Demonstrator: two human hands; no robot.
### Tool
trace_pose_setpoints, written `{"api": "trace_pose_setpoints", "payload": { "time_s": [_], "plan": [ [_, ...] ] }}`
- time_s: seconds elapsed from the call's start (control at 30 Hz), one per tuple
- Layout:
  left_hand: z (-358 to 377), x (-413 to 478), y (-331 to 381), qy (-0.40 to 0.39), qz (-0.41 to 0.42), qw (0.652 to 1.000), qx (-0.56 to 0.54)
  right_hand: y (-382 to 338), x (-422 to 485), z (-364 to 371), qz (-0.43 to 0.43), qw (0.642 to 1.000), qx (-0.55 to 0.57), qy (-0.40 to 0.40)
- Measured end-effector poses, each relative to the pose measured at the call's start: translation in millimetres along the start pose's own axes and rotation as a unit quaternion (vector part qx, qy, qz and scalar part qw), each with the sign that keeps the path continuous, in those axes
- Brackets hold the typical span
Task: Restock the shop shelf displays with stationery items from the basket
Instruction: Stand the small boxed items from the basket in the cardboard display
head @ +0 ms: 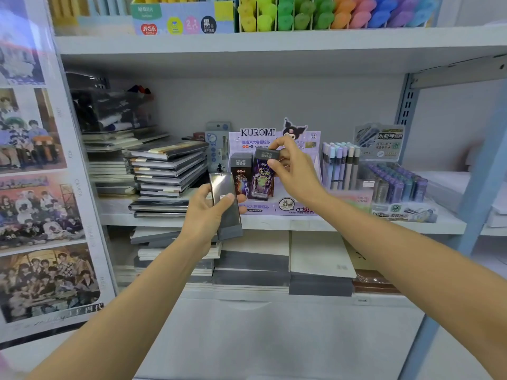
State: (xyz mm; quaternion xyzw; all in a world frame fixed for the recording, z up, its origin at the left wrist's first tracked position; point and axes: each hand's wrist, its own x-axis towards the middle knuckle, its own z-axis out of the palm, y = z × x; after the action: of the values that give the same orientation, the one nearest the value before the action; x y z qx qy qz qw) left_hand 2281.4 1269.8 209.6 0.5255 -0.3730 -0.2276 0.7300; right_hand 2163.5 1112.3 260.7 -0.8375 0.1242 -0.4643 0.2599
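Shelving of pale grey metal fills your view. The middle shelf carries a purple Kuromi display box, and everything else is placed from that box.

Your right hand is at the box, with thumb and fingers pinching the grey cap end of a purple pack that stands tilted inside it. Just left of that pack, also in the box, a second dark pack stands upright. Your left hand is in front of the box's left corner, its fingers curled round a glossy black pack held up before the shelf edge.

Left of the box lies a stack of dark notebooks. Right of the box, pastel pens stand in a tray, and further right is a tray of purple and green lead tubes.

Above the box, the top shelf holds rows of bright markers, from yellow through green, orange and pink to blue. Below the box, the lower shelf holds flat stacks of grey and white pads.

Far left of the box, a glossy sheet of group photos covers the side of the unit. To the box's upper right, a blue-grey slotted upright rises against a plain pale wall.
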Motion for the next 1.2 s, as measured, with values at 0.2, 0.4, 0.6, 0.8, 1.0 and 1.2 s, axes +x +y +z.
{"api": "trace_pose_setpoints", "payload": {
  "time_s": [0.2, 0.4, 0.6, 0.8, 1.0, 1.2],
  "plan": [
    [0.3, 1.9, -5.3, -0.01, -0.012, 1.0, 0.005, 4.6, 0.4, -12.6, 0.007, 1.0, -0.011, -0.009],
    [3.3, 1.9, -7.2, -0.014, -0.012, 1.0, 0.01, 1.8, 7.0, -11.4, -0.013, 0.998, -0.037, -0.051],
    [2.3, 1.8, -8.8, -0.012, -0.011, 1.0, 0.001, 7.4, 9.2, -3.1, -0.01, 0.997, -0.057, -0.045],
    [2.2, -0.6, -9.3, -0.004, -0.012, 1.0, 0.001, 14.7, 2.0, 4.7, -0.036, 0.995, -0.096, 0.013],
    [5.7, -3.0, -7.1, -0.014, -0.012, 1.0, 0.01, 8.7, 2.2, -3.5, -0.004, 0.996, -0.085, 0.027],
    [20.4, -8.8, -0.7, -0.057, -0.016, 0.998, 0.01, -15.5, -12.9, -13.3, 0.114, 0.976, 0.131, -0.133]
  ]
}}
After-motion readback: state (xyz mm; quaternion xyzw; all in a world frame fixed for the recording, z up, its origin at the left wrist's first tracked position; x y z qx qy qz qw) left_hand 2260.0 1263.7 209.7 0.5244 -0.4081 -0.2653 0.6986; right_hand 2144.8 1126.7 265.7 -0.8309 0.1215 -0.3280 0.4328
